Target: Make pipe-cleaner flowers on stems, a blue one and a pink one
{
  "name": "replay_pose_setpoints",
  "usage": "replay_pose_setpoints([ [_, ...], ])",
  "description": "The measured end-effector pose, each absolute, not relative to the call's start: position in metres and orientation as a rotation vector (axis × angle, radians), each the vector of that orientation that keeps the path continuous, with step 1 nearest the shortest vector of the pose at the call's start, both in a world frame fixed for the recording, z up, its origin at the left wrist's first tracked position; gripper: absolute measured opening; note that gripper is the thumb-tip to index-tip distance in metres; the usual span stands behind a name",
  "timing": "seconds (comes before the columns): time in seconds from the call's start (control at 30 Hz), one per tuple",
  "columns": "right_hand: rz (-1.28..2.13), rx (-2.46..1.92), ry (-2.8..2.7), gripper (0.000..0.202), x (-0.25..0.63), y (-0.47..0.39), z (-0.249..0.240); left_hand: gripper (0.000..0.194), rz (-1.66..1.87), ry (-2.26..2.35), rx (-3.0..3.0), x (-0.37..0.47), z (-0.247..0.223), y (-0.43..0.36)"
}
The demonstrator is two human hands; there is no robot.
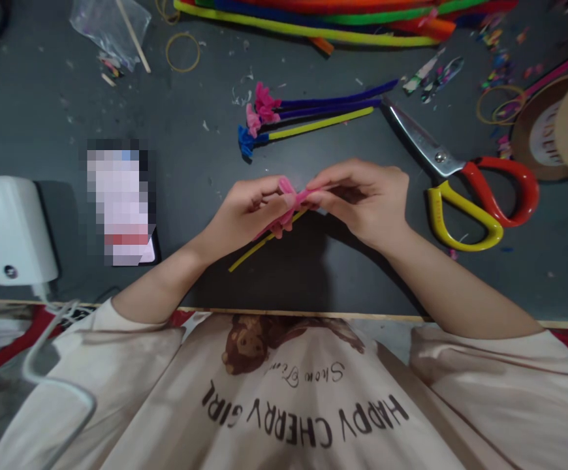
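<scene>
Both forearms reach in from the near edge of the dark table (181, 85) and angle toward each other, so the hands meet over its near half. The left hand (259, 207) has its thumb laid along the top and its fingers curled beneath, closed in a pinch on the pink pipe cleaner (284, 185). The right hand (369, 199), wrist bent inward, grips the other end of that piece between thumb and index finger, its remaining fingers folded underneath. The pink piece is fuzzy and bent, with a small loop standing up by the left thumb and a narrow section running across to the right fingertips; the fingers hide part of it. A thin yellow stem (249, 253) slants out below the left hand, its upper end reaching the fingers; whether it joins the pink piece cannot be told. Just beyond the hands lie three finished-looking stems, with a blue flower head (246, 142) and pink flower heads (264, 104), and the scissors (441, 156) rest open-handled to the right, near the right hand
</scene>
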State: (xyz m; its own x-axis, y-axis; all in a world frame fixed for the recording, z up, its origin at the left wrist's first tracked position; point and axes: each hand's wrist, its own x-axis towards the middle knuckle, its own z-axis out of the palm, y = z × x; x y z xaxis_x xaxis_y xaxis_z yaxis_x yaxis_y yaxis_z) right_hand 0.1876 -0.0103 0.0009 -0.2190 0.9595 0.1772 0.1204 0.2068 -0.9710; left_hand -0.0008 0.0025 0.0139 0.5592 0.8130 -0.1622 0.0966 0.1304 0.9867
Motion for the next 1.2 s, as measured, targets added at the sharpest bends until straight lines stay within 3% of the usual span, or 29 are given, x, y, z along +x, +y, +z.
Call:
replay_pose_setpoints([
  [0.43, 1.785, -1.075, -1.275, 0.015, 0.182, -0.006, 0.01, 0.033, 0.649, 0.888, 1.587, -0.002, 0.011, 0.001],
  [0.93, 1.786, -1.092, -1.384, 0.012, 0.183, -0.008, 0.011, 0.022, 0.635, 0.897, 1.54, 0.0, 0.013, -0.003],
  [1.2, 1.29, -1.056, -1.752, 0.009, 0.183, -0.019, 0.016, 0.032, 0.546, 0.794, 1.057, 0.001, 0.018, 0.0],
])
